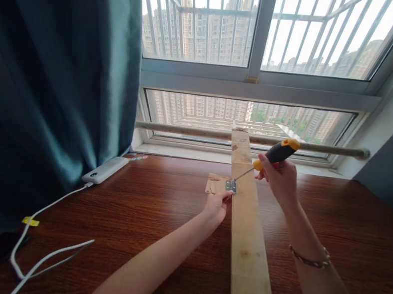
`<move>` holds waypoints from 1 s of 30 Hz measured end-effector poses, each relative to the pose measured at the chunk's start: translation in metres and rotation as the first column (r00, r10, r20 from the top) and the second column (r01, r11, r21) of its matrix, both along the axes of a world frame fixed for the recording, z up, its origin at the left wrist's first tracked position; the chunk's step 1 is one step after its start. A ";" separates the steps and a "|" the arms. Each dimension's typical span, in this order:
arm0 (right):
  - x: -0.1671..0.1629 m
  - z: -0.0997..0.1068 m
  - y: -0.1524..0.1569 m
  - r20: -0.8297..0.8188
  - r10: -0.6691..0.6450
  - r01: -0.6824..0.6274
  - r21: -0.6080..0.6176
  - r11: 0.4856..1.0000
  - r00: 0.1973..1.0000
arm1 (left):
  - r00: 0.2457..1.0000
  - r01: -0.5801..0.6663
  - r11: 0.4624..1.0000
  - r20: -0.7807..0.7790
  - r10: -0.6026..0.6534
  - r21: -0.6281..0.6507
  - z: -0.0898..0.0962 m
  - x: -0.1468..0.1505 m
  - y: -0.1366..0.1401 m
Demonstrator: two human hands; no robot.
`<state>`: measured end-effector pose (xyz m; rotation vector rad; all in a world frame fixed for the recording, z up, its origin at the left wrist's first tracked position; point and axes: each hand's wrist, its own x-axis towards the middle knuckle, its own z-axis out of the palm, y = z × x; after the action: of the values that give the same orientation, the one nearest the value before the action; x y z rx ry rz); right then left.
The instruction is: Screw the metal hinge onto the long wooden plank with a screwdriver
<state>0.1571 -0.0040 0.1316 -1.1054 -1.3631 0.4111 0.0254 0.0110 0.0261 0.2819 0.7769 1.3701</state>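
A long wooden board lies on the dark wooden table, its far end near the window. Beside its left edge is a short wooden piece. A small metal hinge spans the place where the two meet. My left hand is closed at the hinge's near edge, thumb and finger pinching it against the wood. In my right hand is a black and yellow screwdriver, tilted, its tip at the hinge's upper edge. Whether the tip sits on a screw is too small to tell.
A white power bank with a white cable lies at the left by the blue curtain. Past the table runs a horizontal pipe in front of the barred window. A yellow tag is near the cable.
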 end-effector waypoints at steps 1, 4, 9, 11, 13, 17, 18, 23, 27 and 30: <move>0.000 0.000 0.001 -0.011 0.012 -0.012 -0.003 1.000 1.000 | 1.000 0.002 1.000 0.000 -0.002 -0.003 0.001 0.000 0.000; 0.003 0.001 0.001 -0.019 0.071 -0.072 -0.011 0.997 0.997 | 1.000 0.011 1.000 0.000 -0.011 0.005 0.001 0.000 -0.001; 0.010 0.007 -0.004 0.023 0.309 -0.304 -0.117 0.945 0.951 | 1.000 0.018 1.000 0.001 -0.018 0.009 -0.001 0.000 0.001; 0.011 0.007 -0.006 0.003 0.367 -0.363 -0.141 0.921 0.930 | 1.000 0.018 1.000 -0.001 -0.018 0.006 -0.001 0.000 0.001; 0.011 0.007 -0.008 0.066 0.336 -0.324 -0.147 0.934 0.939 | 1.000 0.018 1.000 -0.006 -0.018 0.005 -0.001 0.000 0.001; 0.005 0.007 -0.009 0.348 -0.024 0.036 -0.028 0.999 0.937 | 1.000 0.014 1.000 -0.006 -0.014 -0.002 0.001 0.000 -0.001; 0.003 0.006 -0.009 0.399 -0.125 0.122 0.033 0.992 0.908 | 1.000 0.016 1.000 -0.003 -0.016 0.000 0.002 0.000 -0.001; -0.007 0.002 -0.006 0.273 -0.161 0.157 0.036 0.987 0.948 | 1.000 0.013 1.000 0.012 -0.013 0.014 0.000 0.000 0.001; -0.006 0.006 -0.006 -0.159 0.213 -0.236 -0.145 0.961 0.964 | 1.000 0.018 1.000 0.009 -0.018 0.018 -0.003 0.000 0.002; 0.000 0.012 -0.009 -0.291 0.347 -0.403 -0.161 0.901 0.892 | 1.000 0.014 1.000 0.009 -0.014 0.006 -0.002 -0.001 0.002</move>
<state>0.1569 -0.0131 0.1435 -0.9182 -1.3196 0.9773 0.0248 0.0129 0.0244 0.2851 0.7627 1.3600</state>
